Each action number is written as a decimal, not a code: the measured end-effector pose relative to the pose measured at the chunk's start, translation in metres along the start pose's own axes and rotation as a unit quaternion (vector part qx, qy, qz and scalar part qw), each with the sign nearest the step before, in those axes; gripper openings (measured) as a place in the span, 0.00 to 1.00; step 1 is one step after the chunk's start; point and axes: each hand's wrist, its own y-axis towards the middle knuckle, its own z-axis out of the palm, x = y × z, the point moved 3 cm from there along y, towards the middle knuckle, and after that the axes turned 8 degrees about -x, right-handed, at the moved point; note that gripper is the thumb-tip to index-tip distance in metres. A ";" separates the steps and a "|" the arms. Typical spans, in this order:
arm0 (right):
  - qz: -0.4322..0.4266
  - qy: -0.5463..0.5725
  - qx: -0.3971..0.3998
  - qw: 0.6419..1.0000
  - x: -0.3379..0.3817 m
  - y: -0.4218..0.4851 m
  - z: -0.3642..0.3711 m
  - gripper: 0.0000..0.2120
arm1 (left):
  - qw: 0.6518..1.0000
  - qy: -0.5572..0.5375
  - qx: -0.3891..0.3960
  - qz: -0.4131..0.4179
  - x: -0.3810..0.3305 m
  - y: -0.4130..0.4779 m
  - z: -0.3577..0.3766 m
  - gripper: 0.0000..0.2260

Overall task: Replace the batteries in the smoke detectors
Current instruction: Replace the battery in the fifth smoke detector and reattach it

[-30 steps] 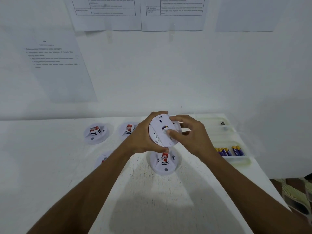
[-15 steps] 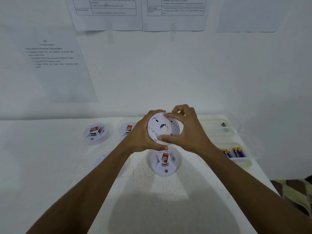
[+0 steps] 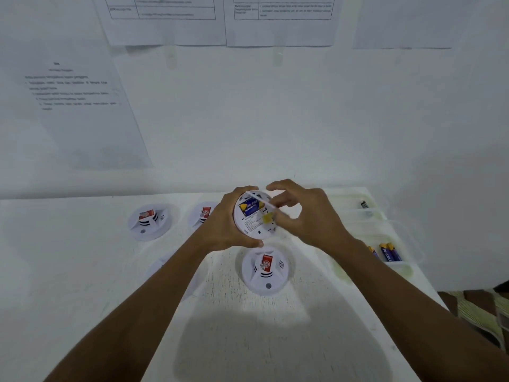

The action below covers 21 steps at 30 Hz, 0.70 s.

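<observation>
My left hand (image 3: 224, 221) grips a round white smoke detector (image 3: 252, 228) above the table, its back turned toward me. A blue and yellow battery (image 3: 250, 208) shows inside the opened back. My right hand (image 3: 308, 216) pinches the thin white back cover (image 3: 260, 201) at its edge, lifted off the detector's right side. Directly below, another detector (image 3: 265, 270) with a red label lies face up on the table. Two more detectors (image 3: 150, 220) (image 3: 203, 213) lie at the back left.
A white tray (image 3: 385, 230) with compartments stands at the right; blue batteries (image 3: 387, 252) lie in one and a dark battery (image 3: 364, 204) in the far one. A further detector (image 3: 165, 264) is partly hidden under my left forearm. The table's right edge (image 3: 429, 282) is close.
The back cover, closed a second ago, has been turned by my right hand and lifted off, which exposes the battery. My left hand kept holding the detector in about the same place.
</observation>
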 end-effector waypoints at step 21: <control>0.104 -0.101 0.091 0.985 -0.101 0.027 0.033 0.09 | 0.999 0.031 0.000 0.039 0.023 0.003 -0.016 0.46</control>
